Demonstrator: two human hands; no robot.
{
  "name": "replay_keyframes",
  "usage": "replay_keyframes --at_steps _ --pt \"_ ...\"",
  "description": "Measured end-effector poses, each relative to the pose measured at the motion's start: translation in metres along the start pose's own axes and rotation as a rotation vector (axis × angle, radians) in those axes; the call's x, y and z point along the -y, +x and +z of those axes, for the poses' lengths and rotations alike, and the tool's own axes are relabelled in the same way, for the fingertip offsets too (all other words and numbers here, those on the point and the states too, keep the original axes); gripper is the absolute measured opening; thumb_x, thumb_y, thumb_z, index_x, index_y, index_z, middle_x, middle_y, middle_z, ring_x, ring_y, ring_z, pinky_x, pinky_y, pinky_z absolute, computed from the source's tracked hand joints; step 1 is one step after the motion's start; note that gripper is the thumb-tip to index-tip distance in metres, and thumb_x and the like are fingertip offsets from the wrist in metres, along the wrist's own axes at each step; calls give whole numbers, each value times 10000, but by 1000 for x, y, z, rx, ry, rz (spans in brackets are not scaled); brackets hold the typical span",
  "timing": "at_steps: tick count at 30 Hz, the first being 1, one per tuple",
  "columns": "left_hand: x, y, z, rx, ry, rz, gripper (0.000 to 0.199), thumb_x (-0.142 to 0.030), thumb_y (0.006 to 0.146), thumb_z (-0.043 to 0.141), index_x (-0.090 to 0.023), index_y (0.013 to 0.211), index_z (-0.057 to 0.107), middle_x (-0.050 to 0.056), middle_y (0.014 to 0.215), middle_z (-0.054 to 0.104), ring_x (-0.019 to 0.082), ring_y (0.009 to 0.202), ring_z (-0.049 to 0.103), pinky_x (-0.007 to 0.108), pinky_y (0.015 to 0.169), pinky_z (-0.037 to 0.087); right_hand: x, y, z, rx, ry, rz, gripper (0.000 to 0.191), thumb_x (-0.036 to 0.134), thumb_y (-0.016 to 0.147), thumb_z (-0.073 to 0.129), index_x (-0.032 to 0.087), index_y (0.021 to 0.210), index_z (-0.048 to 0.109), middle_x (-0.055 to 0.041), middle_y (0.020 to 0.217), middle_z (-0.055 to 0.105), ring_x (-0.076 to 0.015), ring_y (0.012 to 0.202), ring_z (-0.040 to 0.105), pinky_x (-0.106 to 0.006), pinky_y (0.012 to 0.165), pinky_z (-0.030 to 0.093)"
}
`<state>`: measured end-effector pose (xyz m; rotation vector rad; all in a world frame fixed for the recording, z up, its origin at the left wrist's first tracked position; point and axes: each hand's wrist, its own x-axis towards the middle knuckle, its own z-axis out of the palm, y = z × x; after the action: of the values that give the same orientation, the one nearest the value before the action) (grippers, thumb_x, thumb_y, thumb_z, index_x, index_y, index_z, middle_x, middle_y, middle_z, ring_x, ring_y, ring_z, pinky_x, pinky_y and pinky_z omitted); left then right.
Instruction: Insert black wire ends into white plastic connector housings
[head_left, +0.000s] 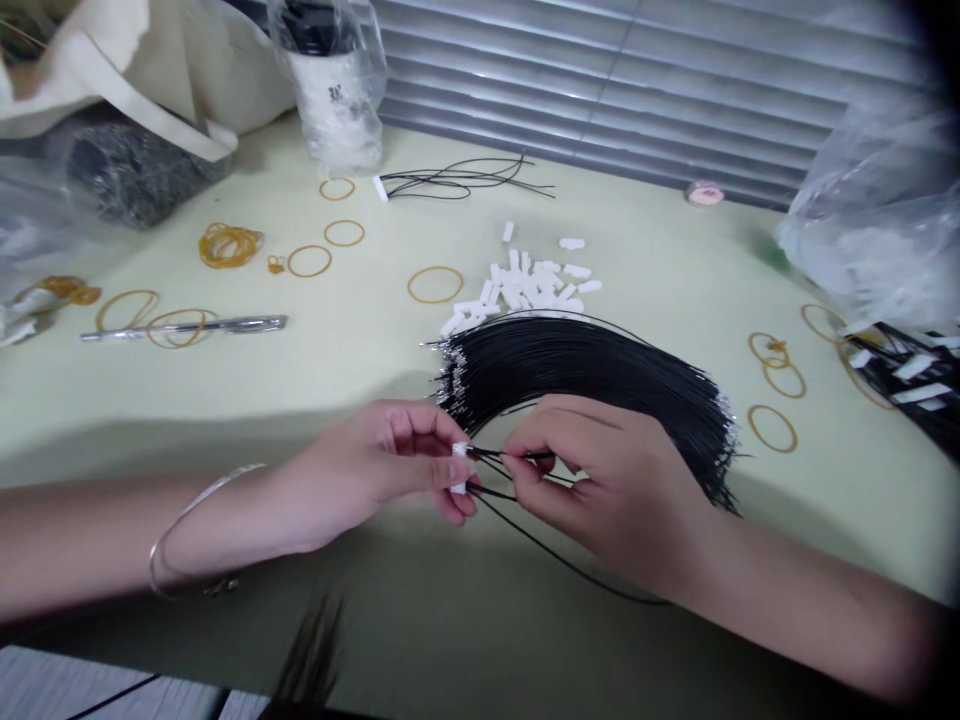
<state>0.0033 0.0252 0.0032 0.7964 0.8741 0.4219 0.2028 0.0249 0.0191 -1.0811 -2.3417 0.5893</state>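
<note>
Between the thumb and fingers of my left hand (pixel 409 460) is a small white connector housing (pixel 460 470). Several black wires (pixel 585 570) run out of its right side. My right hand (pixel 600 480) pinches a black wire close to the housing, thumb against forefinger. Whether that wire's end is fully inside the housing I cannot tell. Just behind my hands lies a thick curved bundle of black wires (pixel 577 355) with silvery metal tips at both ends. Past the bundle is a loose pile of white connector housings (pixel 525 285).
Rubber bands (pixel 435 285) and a pen (pixel 247 324) lie on the pale table. A wired connector (pixel 381 188) rests at the back, near a bagged cup (pixel 330 100). Finished-looking wired pieces (pixel 915 380) and a plastic bag (pixel 877 220) are at right. Window blinds (pixel 600 80) border the back.
</note>
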Motion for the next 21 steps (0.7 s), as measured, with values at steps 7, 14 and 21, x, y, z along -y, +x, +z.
replay_keyframes --at_steps 7,14,21 --pt "-1 1 0 1 7 -6 116 -220 784 636 -126 819 579 4 684 667 82 639 630 186 656 495 -2 2 -7 56 30 2 111 96 778 528 150 713 600 7 660 557 -79 623 478 -199 577 367" --pt "-1 2 1 -8 9 -8 136 -242 783 640 -130 814 569 6 693 671 88 648 633 189 648 501 -6 4 -20 129 48 26 102 125 805 528 168 747 600 -2 771 602 -82 704 535 -195 649 401" --pt "-1 2 2 8 14 -17 121 -215 781 637 -124 815 567 15 677 675 89 619 631 197 638 507 -5 2 -13 140 -39 13 143 119 790 532 160 683 616 4 687 566 -80 632 492 -214 585 371"
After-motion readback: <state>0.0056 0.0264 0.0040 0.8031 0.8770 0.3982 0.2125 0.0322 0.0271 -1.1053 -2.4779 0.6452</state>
